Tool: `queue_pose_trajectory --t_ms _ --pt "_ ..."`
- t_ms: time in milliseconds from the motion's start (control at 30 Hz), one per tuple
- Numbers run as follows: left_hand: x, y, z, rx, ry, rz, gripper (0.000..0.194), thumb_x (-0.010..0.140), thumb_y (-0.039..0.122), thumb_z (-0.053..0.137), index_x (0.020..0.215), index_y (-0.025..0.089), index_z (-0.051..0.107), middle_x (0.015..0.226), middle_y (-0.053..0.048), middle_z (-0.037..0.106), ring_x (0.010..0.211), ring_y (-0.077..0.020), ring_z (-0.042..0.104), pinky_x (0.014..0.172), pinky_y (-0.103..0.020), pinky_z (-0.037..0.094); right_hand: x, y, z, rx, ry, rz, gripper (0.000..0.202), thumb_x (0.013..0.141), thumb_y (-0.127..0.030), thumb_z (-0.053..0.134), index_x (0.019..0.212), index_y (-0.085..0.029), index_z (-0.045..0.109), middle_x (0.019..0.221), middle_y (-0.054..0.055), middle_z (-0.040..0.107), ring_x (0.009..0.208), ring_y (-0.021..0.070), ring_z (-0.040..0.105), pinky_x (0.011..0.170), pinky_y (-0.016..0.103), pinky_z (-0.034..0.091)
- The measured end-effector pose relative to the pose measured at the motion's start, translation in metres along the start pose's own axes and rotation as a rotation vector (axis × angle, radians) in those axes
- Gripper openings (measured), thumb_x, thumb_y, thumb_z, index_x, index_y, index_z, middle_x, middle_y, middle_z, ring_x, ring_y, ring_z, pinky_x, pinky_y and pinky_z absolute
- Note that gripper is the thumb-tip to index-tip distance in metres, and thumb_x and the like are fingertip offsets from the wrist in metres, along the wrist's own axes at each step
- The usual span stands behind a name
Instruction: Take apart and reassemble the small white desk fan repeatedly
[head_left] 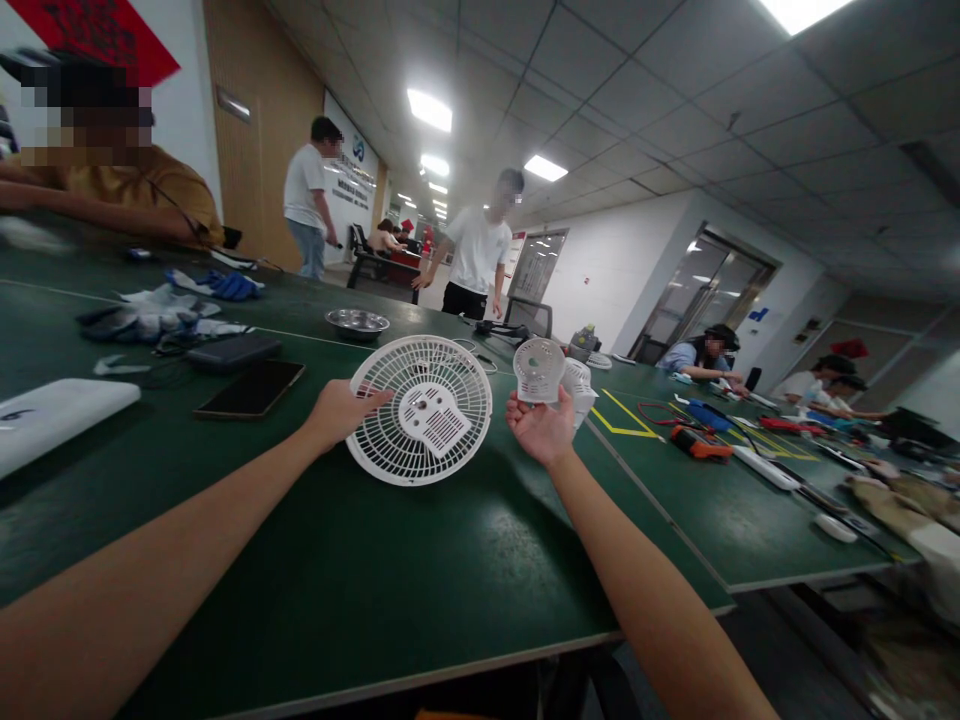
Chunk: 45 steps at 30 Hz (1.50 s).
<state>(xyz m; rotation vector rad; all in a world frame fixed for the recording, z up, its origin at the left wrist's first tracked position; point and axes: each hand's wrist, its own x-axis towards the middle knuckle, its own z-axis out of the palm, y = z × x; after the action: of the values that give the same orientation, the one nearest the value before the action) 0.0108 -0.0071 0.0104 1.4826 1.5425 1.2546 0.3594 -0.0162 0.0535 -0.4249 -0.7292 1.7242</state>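
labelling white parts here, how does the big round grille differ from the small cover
The big grille is wider than the small cover. The big grille is a ribbed disc; the small cover's round top narrows below. The left hand grips the big grille's rim; the right hand holds the small cover. Both are white.

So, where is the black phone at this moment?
In the head view, the black phone lies flat on the green table, to the left of the left hand, just in front of the dark case.
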Motion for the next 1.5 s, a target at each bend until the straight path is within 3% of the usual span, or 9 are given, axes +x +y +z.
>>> queue_pose_trajectory --t_ms 467,900,967,1033,1167,1233,1300,1400,1500 --pt "-0.003 0.003 -0.001 -0.041 -0.01 -0.027 0.042 0.063 0.049 0.079 0.085 0.014 0.073 0.077 -0.01 0.074 0.072 -0.0267 0.069 0.062 -0.034 0.051 0.001 0.001 -0.001 -0.053 -0.033 -0.029 0.052 0.085 -0.061 0.037 0.103 -0.018 0.06 0.087 0.01 0.067 0.077 0.0219 0.062 0.066 0.034 0.053" --pt "-0.002 0.0 0.0 -0.006 0.012 0.052 0.038 0.068 0.048 0.075 0.085 0.013 0.073 0.079 -0.01 0.075 0.071 -0.0257 0.07 0.064 -0.035 0.052 0.001 0.004 0.004 -0.186 0.022 -0.059 0.05 0.082 -0.063 0.042 0.098 -0.019 0.061 0.087 0.009 0.068 0.074 0.0204 0.063 0.063 0.033 0.052" --pt "-0.001 -0.001 0.0 0.024 0.021 0.059 0.039 0.068 0.049 0.075 0.084 0.013 0.074 0.078 -0.01 0.075 0.07 -0.0256 0.07 0.065 -0.035 0.052 0.004 0.007 0.001 -0.282 0.081 -0.103 0.047 0.08 -0.061 0.046 0.098 -0.02 0.06 0.088 0.007 0.068 0.074 0.0198 0.063 0.063 0.032 0.051" --pt "-0.001 -0.002 0.0 0.026 0.013 0.048 0.041 0.067 0.051 0.075 0.084 0.013 0.074 0.079 -0.01 0.075 0.07 -0.0254 0.07 0.064 -0.034 0.052 0.008 0.011 -0.003 -0.479 0.236 -0.193 0.045 0.077 -0.059 0.052 0.1 -0.021 0.058 0.089 0.005 0.067 0.073 0.0193 0.063 0.063 0.031 0.05" --pt "0.001 -0.006 -0.003 0.013 -0.038 0.002 0.049 0.066 0.056 0.073 0.089 0.012 0.074 0.081 -0.011 0.075 0.071 -0.0257 0.07 0.063 -0.034 0.052 0.013 0.018 -0.015 -1.273 0.564 -0.399 0.065 0.064 -0.054 0.072 0.115 -0.019 0.053 0.103 0.009 0.066 0.088 0.0243 0.064 0.077 0.035 0.049" --pt "0.002 -0.008 -0.004 0.047 -0.046 -0.025 0.052 0.065 0.059 0.073 0.088 0.012 0.074 0.078 -0.012 0.075 0.069 -0.0263 0.07 0.063 -0.035 0.052 0.013 0.022 -0.019 -1.659 0.57 -0.431 0.073 0.062 -0.054 0.075 0.12 -0.017 0.052 0.112 0.013 0.064 0.103 0.0288 0.061 0.089 0.039 0.045" --pt "0.004 -0.01 -0.005 0.082 -0.042 -0.031 0.053 0.065 0.061 0.072 0.086 0.012 0.074 0.075 -0.012 0.075 0.068 -0.0265 0.069 0.063 -0.035 0.051 0.012 0.027 -0.022 -1.889 0.529 -0.379 0.075 0.064 -0.056 0.073 0.124 -0.017 0.052 0.119 0.016 0.061 0.111 0.0321 0.058 0.094 0.042 0.042" --pt "0.004 -0.01 -0.006 0.104 -0.031 -0.014 0.054 0.064 0.062 0.071 0.084 0.013 0.075 0.074 -0.011 0.074 0.068 -0.0267 0.069 0.064 -0.035 0.05 0.01 0.035 -0.024 -1.968 0.489 -0.23 0.081 0.062 -0.055 0.077 0.128 -0.017 0.049 0.122 0.017 0.058 0.113 0.0346 0.057 0.095 0.045 0.041" --pt "0.001 -0.008 -0.006 0.08 -0.035 -0.003 0.053 0.064 0.062 0.072 0.082 0.013 0.074 0.073 -0.011 0.074 0.068 -0.0269 0.069 0.063 -0.034 0.05 0.008 0.037 -0.021 -1.783 0.469 -0.301 0.08 0.057 -0.046 0.084 0.126 -0.02 0.052 0.123 0.016 0.056 0.115 0.0338 0.055 0.097 0.045 0.04"
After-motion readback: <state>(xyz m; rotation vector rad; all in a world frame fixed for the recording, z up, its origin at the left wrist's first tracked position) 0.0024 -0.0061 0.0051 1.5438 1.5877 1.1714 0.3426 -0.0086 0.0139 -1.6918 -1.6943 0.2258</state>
